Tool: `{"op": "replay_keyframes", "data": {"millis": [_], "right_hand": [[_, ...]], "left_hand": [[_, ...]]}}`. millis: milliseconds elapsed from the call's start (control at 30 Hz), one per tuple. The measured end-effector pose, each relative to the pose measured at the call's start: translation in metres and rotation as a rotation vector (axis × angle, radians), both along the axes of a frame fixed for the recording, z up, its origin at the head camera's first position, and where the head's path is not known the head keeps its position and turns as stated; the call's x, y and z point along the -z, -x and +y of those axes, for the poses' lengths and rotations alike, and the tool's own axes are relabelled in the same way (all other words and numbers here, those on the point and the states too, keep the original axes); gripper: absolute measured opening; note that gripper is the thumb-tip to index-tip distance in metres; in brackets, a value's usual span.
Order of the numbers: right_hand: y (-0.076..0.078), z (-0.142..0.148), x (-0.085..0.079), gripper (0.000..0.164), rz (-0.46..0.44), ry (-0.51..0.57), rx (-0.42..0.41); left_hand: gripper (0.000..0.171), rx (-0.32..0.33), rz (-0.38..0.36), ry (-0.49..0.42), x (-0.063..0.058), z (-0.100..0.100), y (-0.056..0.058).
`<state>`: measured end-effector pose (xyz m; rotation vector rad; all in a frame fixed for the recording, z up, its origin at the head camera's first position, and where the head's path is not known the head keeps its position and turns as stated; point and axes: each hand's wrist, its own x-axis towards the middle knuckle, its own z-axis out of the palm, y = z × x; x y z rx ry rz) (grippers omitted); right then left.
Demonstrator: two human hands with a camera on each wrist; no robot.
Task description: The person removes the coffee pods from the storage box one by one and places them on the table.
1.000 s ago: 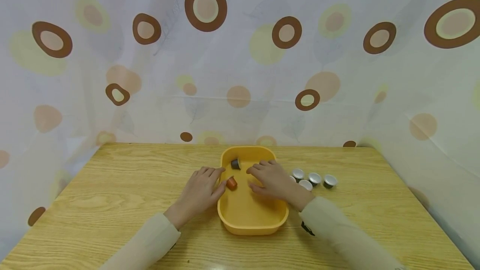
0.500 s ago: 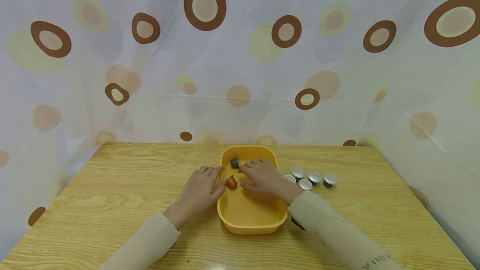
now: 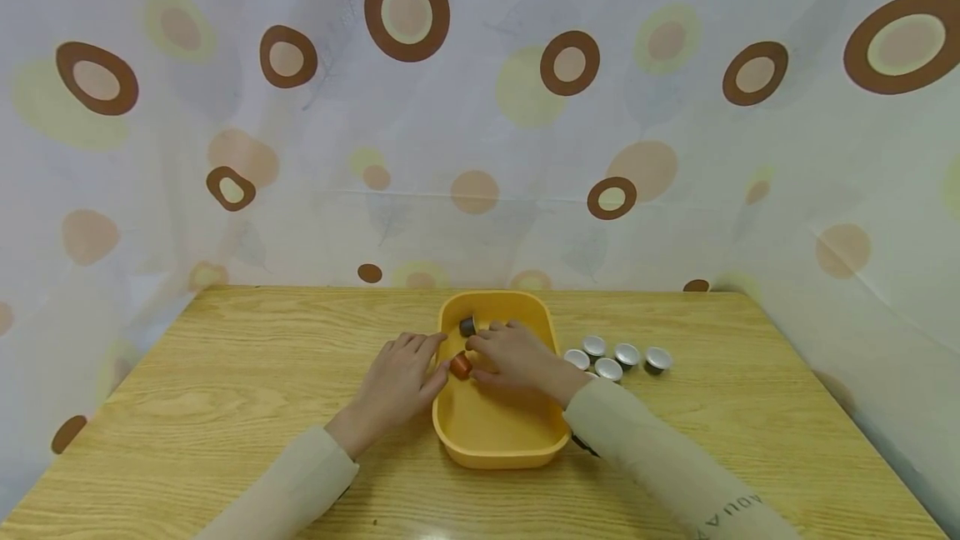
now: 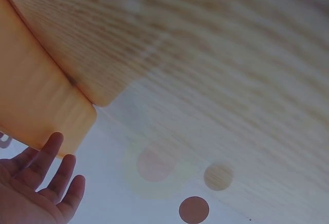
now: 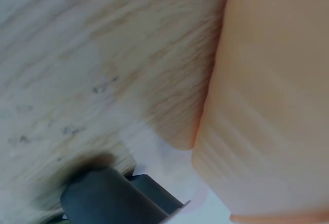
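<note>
An orange coffee capsule (image 3: 461, 366) lies on its side in the yellow tray (image 3: 501, 440), near the left wall. Behind it a dark capsule (image 3: 468, 327) is also tipped over. My right hand (image 3: 513, 357) reaches into the tray from the right, thumb and fingers apart, fingertips close beside the orange capsule. At the tray's left rim, my left hand (image 3: 402, 377) touches with fingers loosely spread. The left wrist view shows those fingers (image 4: 51, 157) against the tray's outer wall. My right hand is out of sight in the right wrist view.
Several dark capsules with silvery lids stand lid up right of the tray, one at the far right (image 3: 658, 359). Dark capsules (image 5: 110, 198) also show in the right wrist view, beside the tray wall (image 5: 267, 106). A patterned cloth (image 3: 480, 107) hangs behind the wooden table (image 3: 300, 357).
My right hand has moved left across the tray toward the orange capsule, its fingertips now beside it. The left hand stays at the rim.
</note>
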<state>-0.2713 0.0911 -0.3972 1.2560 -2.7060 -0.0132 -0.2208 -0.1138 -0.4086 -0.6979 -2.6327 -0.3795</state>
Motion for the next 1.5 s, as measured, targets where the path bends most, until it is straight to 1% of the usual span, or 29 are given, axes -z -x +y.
{"op": "replay_keyframes", "data": {"millis": [267, 567, 800, 1133, 1367, 1500], "right_hand": [[0.0027, -0.0013, 0.003, 0.033, -0.013, -0.023, 0.004], [0.0012, -0.0026, 0.0024, 0.038, -0.042, -0.035, 0.009], [-0.0018, -0.004, 0.0014, 0.041, -0.047, -0.022, -0.015], [-0.0023, -0.0043, 0.0025, 0.036, -0.055, -0.003, -0.045], [-0.003, -0.0044, 0.0034, 0.03, -0.05, 0.008, -0.062], [-0.0016, -0.0049, 0.0045, 0.029, -0.041, 0.007, -0.076]], "left_hand": [[0.039, -0.004, 0.012, 0.006, 0.0001, -0.001, -0.0004], [0.039, -0.003, 0.008, 0.003, -0.0021, -0.0002, -0.0018], [0.04, -0.006, 0.011, 0.003, -0.0015, 0.0002, -0.0015], [0.041, -0.006, -0.017, 0.008, -0.0021, 0.0003, -0.0018], [0.039, -0.004, 0.001, -0.008, -0.0017, 0.0005, -0.0022], [0.041, -0.005, -0.009, -0.002, -0.002, 0.0002, -0.0021]]}}
